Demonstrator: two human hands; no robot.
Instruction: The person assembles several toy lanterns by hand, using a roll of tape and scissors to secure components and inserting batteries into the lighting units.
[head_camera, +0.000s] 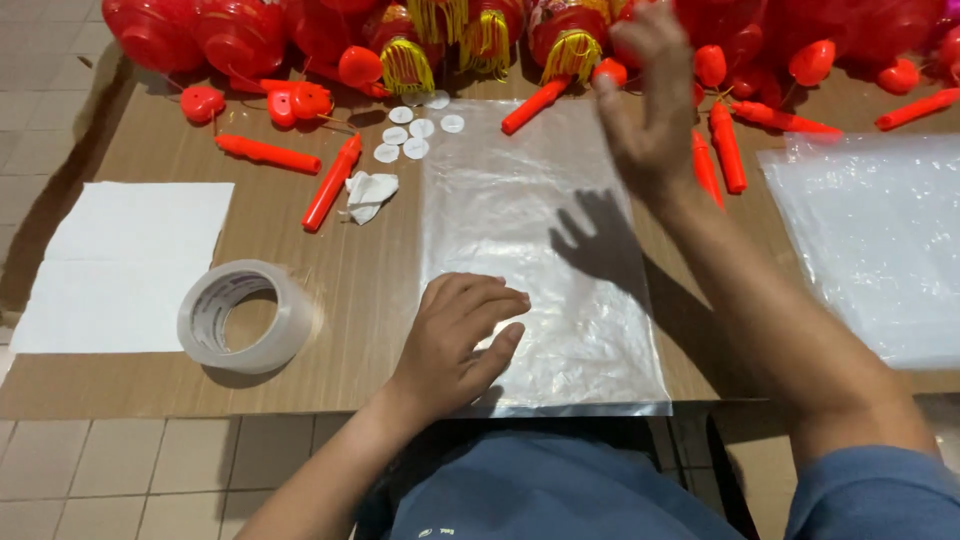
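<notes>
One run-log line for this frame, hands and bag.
left hand: flat on clear plastic bag | right hand: raised, open, empty | tape roll: beside bag

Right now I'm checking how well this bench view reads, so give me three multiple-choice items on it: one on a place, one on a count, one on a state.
1. Where does the roll of clear tape lie?
A. left of the clear plastic bag
B. on top of the bag
C. among the red lanterns

2. How many small white round discs lie near the top of the bag?
A. two
B. seven
C. twelve

3. What is the left hand doing?
A. gripping a red stick
B. pressing flat on the clear plastic bag
C. lifting the tape

Answers: 1 A, the roll sits on the brown board between the white sheet and the bag. 2 B, seven discs show in a cluster. 3 B, its palm rests on the bag's lower left edge, while the right hand is raised, open and empty.
</notes>
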